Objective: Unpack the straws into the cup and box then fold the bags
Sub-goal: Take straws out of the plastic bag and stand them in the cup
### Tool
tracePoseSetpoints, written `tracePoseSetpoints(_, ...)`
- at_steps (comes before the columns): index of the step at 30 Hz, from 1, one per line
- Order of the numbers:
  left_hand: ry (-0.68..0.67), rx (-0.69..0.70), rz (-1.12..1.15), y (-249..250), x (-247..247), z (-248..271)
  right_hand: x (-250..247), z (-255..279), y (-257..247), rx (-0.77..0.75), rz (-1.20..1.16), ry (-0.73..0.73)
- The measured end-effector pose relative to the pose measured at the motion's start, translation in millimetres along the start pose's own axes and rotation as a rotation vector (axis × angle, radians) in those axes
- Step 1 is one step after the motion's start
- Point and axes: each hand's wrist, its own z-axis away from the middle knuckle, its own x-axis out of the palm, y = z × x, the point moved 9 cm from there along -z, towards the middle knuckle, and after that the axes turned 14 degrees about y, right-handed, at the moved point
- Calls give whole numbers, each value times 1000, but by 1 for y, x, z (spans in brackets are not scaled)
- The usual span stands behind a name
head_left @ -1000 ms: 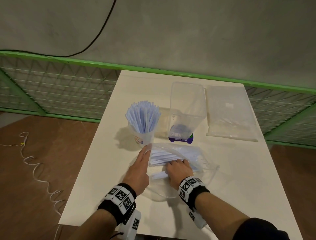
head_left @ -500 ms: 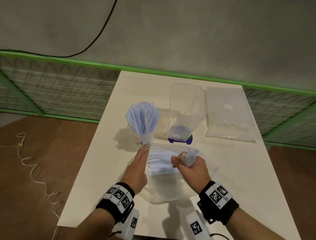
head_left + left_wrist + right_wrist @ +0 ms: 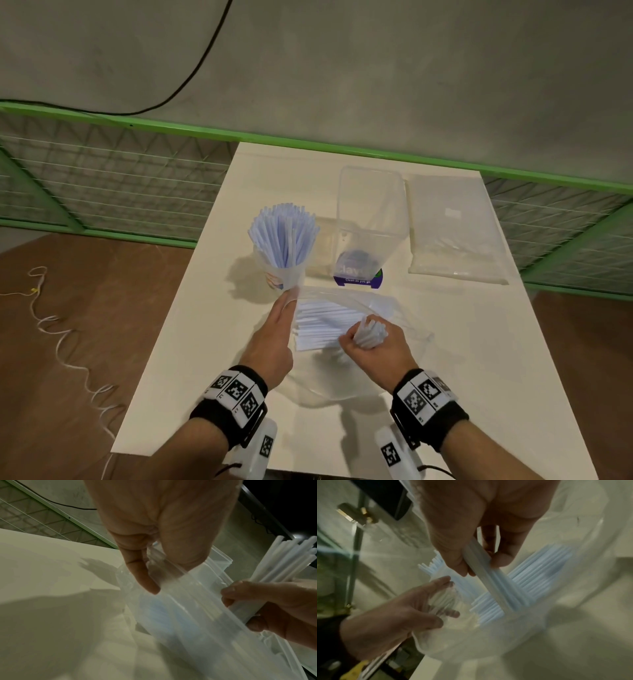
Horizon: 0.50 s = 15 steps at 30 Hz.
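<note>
A clear plastic bag lies open on the white table with loose pale-blue straws inside. My left hand pinches the bag's left rim between thumb and fingers. My right hand grips a small bundle of straws, held nearly upright just above the bag; the bundle crosses over the straws that remain in the bag. Behind the bag stand a cup packed with straws and a tall clear box with little in it.
A second clear bag lies flat at the table's back right. A green mesh fence runs behind the table. A white cord trails on the brown floor at left. Bare tabletop lies to the right of the open bag.
My right hand came out of the bag gripping a bundle of straws and tipped it upright. My left hand stayed on the bag's rim.
</note>
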Motion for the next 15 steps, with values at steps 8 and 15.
tracePoseSetpoints(8, -39, -48, -12, -5, -2, 7, -53, -33, -152, -216, -206, 13)
tracePoseSetpoints(15, -52, -74, -37, -4, -5, 10, -47, -76, -260, -510, -207, 100)
